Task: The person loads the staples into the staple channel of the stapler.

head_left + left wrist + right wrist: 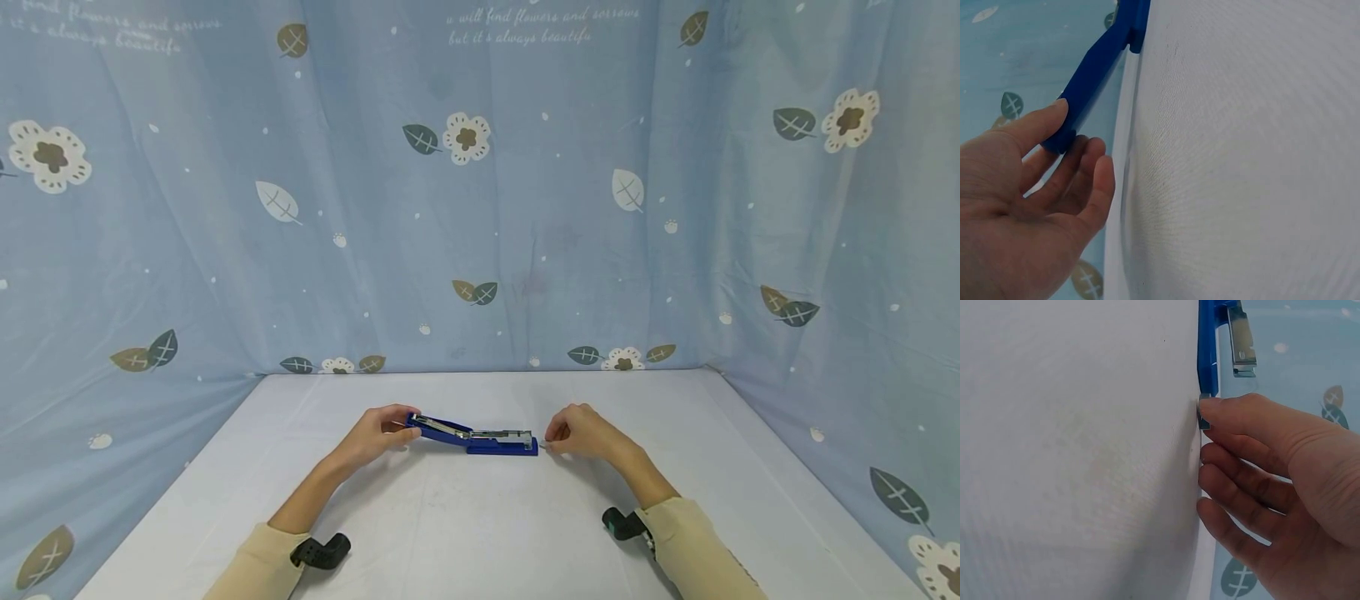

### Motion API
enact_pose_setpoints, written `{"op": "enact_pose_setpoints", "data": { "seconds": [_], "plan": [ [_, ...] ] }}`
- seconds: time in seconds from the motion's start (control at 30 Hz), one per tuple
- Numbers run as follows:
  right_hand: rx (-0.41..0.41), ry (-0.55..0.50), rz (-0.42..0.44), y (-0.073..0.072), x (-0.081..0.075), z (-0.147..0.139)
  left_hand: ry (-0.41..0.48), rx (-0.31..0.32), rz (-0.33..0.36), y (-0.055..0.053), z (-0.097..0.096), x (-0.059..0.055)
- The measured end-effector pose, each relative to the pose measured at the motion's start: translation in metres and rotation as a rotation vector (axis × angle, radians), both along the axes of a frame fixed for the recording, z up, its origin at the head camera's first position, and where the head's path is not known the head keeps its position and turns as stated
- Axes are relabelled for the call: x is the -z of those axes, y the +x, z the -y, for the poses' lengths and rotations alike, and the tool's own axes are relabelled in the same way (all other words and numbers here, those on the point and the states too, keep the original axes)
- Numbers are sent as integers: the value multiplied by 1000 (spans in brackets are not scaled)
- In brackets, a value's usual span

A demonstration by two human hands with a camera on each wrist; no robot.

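Observation:
A blue stapler [501,448] lies swung wide on the table, its metal magazine [498,435] uncovered and its top arm [442,431] angled up to the left. My left hand [378,433] pinches the free end of that arm between thumb and fingers; the left wrist view shows the blue arm [1088,81] under the thumb. Just past the right end of the base, my right hand [588,432] pinches a small grey strip of staples [1204,419] between thumb and forefinger, low by the tabletop. The other right fingers are loosely bent. Part of the strip is hidden behind the thumb.
A white-covered table [480,525] runs back to a blue curtain [480,208] printed with leaves and flowers, which also hangs along both sides. Black wrist-worn devices [322,552] sit at both sleeve cuffs.

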State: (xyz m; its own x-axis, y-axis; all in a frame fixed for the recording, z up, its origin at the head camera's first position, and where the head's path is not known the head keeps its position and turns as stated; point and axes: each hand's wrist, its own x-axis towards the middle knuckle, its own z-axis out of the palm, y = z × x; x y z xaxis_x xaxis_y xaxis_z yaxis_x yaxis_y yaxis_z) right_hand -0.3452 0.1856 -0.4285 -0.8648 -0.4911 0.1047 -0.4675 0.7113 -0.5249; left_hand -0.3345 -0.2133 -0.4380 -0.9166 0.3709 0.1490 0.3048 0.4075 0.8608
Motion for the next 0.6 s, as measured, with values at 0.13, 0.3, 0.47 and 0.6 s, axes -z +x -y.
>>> {"op": "enact_pose_setpoints", "data": {
  "seconds": [0.13, 0.3, 0.47, 0.6],
  "plan": [
    [8, -2, 5, 1, -1, 0, -10, -5, 0, 0, 0, 0],
    [10, -3, 3, 1, -1, 0, -15, -16, 0, -1, -1, -1],
    [4, 4, -8, 0, 1, -1, -19, -17, -3, 0, -1, 0],
    [-2, 3, -6, 1, 0, -1, -20, -11, 0, 1, 0, -1]
  ]
}}
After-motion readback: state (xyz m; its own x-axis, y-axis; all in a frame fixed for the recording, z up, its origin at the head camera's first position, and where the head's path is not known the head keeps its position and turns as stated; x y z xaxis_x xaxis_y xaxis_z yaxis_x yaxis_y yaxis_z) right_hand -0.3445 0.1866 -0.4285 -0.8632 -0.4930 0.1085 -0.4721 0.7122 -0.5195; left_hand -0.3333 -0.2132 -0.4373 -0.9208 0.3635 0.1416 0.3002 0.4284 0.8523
